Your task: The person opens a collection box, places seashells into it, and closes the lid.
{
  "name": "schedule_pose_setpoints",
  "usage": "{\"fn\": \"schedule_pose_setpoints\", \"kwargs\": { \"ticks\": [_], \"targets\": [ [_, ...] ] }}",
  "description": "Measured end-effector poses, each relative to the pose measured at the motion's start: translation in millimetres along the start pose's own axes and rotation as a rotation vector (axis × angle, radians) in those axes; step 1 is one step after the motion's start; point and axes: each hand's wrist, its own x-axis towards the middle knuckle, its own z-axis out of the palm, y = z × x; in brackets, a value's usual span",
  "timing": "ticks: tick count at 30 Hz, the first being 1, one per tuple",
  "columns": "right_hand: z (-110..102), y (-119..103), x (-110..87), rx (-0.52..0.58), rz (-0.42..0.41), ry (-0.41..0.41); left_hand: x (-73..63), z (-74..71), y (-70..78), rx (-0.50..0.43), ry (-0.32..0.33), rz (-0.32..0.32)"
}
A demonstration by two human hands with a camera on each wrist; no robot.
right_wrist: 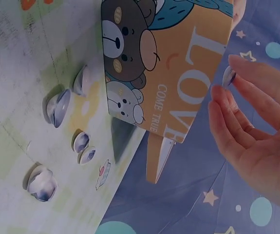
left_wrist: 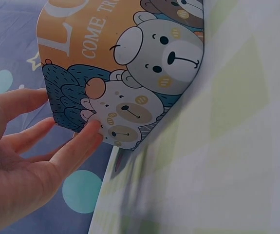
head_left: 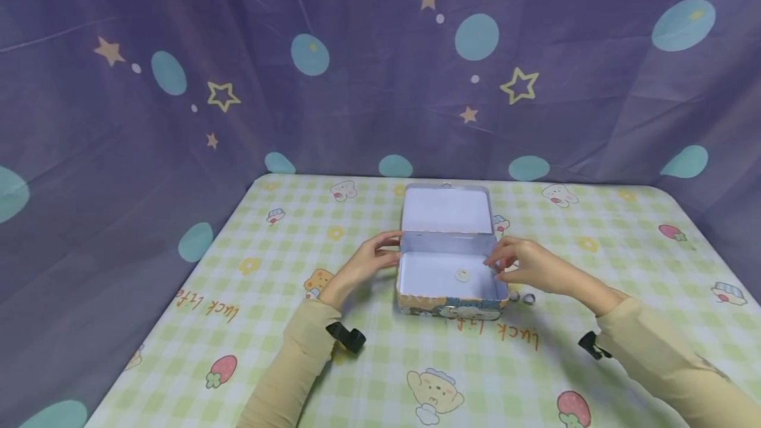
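Our tin box (head_left: 425,276) holds one pale piece (head_left: 462,275); our right hand (head_left: 528,265) pinches a seashell (right_wrist: 229,76), relaxed left hand (head_left: 364,263) alongside; loose shells (right_wrist: 59,108) remain.

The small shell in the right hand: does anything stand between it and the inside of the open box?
Nothing visible does. The right hand pinches the small shell near the right rim of the box; the lid stands open at the far side, and the shells on the tablecloth lie beside the box.
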Motion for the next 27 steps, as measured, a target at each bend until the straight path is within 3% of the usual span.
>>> {"fn": "schedule_pose_setpoints", "kwargs": {
  "ticks": [27],
  "targets": [
    [10.5, 0.9, 9.2, -0.004, -0.024, -0.050, -1.5, -0.2, 2.2, -0.005, -0.007, 0.007]
  ]
}}
